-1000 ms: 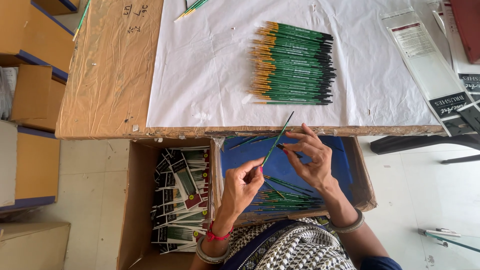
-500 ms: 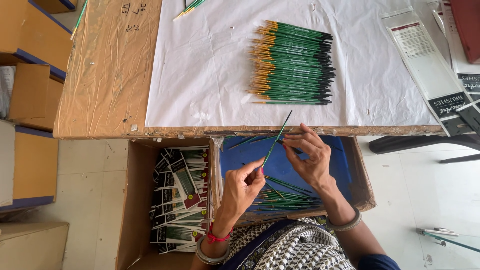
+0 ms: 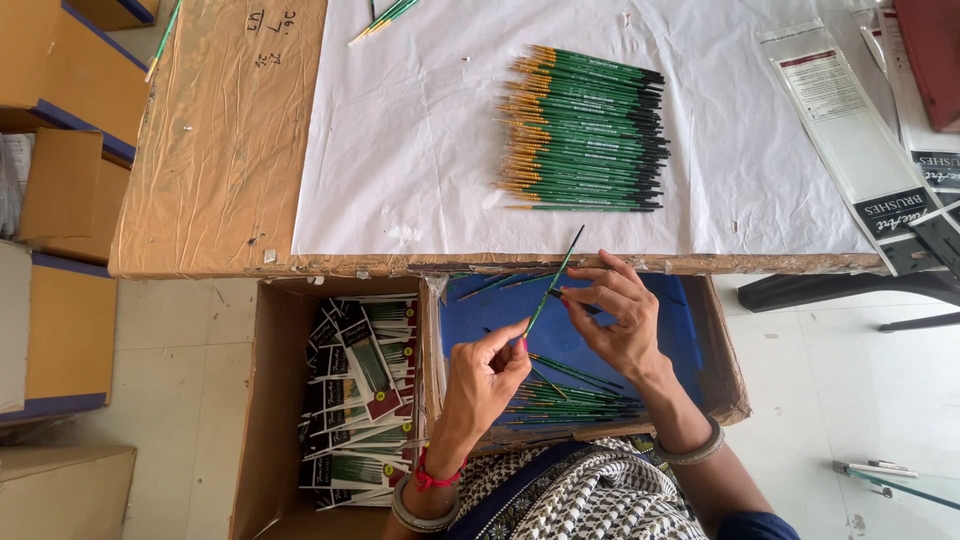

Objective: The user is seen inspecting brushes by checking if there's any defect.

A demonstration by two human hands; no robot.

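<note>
I see a thin green paintbrush (image 3: pixel 553 283) held slantwise over the blue-lined box (image 3: pixel 690 340), just below the table edge (image 3: pixel 200 262); my left hand (image 3: pixel 485 375) pinches its lower end and my right hand (image 3: pixel 615 315) grips another brush near the upper part. More loose brushes (image 3: pixel 575 395) lie in that box. A neat stack of green brushes (image 3: pixel 590 130) sits on the white sheet (image 3: pixel 420 130) above, and packaged brushes (image 3: pixel 360 400) fill the carton to the left.

Left of the hands, an open cardboard box (image 3: pixel 265 400) holds a heap of flat packets (image 3: pixel 362 400) in white, green, black and dark red. Up and to the right of the hands, long clear sleeves (image 3: pixel 850 140) with white-and-red labels and black ends lie on the worktop (image 3: pixel 220 150).
</note>
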